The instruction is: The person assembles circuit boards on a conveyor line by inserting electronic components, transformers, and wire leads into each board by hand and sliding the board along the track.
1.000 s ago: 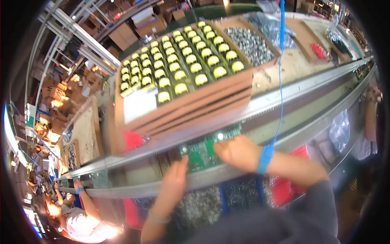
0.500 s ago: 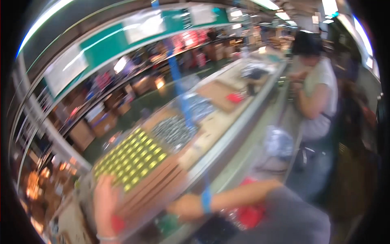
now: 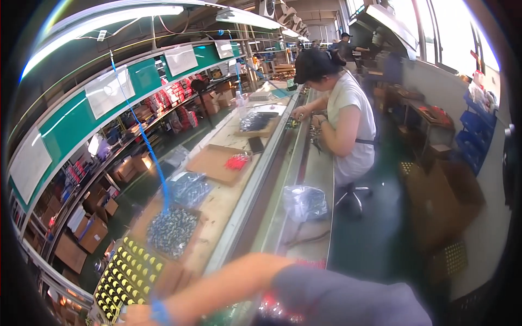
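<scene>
My right arm reaches across the lower part of the head view, with a blue band at the wrist. My right hand (image 3: 136, 315) is at the near end of a tray of small yellow-and-black parts (image 3: 128, 271) standing in rows. The bottom edge of the picture cuts off the hand, and its fingers do not show clearly enough to tell what they hold. My left hand is out of view. Just beyond the tray lies a heap of small metallic parts (image 3: 173, 231) in a shallow box.
Past the heap are a bag of bluish pieces (image 3: 187, 189) and a cardboard tray (image 3: 212, 163) with red pieces (image 3: 237, 161). A blue coiled cord (image 3: 149, 144) hangs over the bench. A clear plastic bag (image 3: 305, 203) lies beside the long channel. A co-worker (image 3: 348, 119) handles parts farther along.
The view has swung to the right and sharpened. My left hand, seen beside the tray before, has left the picture. My right hand now appears lower and farther left, by the yellow-and-black parts.
</scene>
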A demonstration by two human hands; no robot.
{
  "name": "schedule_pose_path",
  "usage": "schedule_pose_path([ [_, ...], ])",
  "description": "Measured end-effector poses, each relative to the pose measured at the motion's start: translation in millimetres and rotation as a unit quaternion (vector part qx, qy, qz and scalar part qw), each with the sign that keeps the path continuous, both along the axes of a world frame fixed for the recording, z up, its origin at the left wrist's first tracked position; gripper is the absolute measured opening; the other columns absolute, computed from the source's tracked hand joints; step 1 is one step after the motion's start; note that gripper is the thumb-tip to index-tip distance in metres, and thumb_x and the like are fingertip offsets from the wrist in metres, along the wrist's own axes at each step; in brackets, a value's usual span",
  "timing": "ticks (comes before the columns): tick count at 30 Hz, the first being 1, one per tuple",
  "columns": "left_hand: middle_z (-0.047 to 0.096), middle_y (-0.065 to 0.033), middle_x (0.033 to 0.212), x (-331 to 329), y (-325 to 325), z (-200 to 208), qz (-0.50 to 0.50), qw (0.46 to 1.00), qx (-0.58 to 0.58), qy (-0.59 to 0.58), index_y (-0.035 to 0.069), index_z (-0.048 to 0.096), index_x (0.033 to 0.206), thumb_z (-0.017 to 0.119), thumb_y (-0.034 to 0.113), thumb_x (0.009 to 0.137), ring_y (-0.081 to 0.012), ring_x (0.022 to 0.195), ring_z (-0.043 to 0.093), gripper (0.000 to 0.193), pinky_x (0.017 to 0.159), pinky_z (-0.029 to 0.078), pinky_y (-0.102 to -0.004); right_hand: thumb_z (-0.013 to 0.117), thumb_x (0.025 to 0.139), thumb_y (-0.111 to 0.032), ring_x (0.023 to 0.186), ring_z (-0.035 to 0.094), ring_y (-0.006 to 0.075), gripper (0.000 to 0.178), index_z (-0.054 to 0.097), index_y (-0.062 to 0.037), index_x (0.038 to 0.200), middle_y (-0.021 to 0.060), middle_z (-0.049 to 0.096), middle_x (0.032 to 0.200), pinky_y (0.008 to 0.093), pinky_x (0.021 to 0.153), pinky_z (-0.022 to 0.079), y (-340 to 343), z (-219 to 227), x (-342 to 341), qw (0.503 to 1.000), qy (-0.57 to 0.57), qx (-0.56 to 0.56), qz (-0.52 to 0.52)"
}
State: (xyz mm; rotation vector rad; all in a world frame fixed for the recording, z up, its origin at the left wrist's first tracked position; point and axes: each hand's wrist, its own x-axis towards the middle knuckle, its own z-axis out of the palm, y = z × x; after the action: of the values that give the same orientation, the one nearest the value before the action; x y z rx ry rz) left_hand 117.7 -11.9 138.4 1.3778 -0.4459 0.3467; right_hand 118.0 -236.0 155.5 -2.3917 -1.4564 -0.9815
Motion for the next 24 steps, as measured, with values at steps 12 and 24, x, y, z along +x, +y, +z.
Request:
schedule_pose_path([
  [12,0.058,-0.0144,0.13,-140,20,-47,0.041,0.976,-0.053,0.206,-0.006,0.047,0.146,0.063,0.01,0.101,-0.0216,0.112,0.06,0.05,0.099,0.052,-0.0336,0.066,0.085,-0.053,0.086,0.072,0.0357,0.043,0.079,-0.0117,0.084,0.0149,0.075,0.089,0.0467,0.077,0.057,32,-18,70,0.978,0.156,-0.106,0.085],
  [24,0.067,-0.0089,0.107,-122,-34,-101,-0.011,0.931,0.335,0.142,0.002,0.06,0.136,0.072,0.0,0.091,-0.0149,0.089,0.062,0.047,0.08,0.054,-0.029,0.071,0.09,-0.027,0.094,0.066,0.041,0.032,0.062,0.0032,0.095,0.0155,0.061,0.102,0.0494,0.078,0.053,-38,18,60,0.969,0.185,-0.112,0.12],
])
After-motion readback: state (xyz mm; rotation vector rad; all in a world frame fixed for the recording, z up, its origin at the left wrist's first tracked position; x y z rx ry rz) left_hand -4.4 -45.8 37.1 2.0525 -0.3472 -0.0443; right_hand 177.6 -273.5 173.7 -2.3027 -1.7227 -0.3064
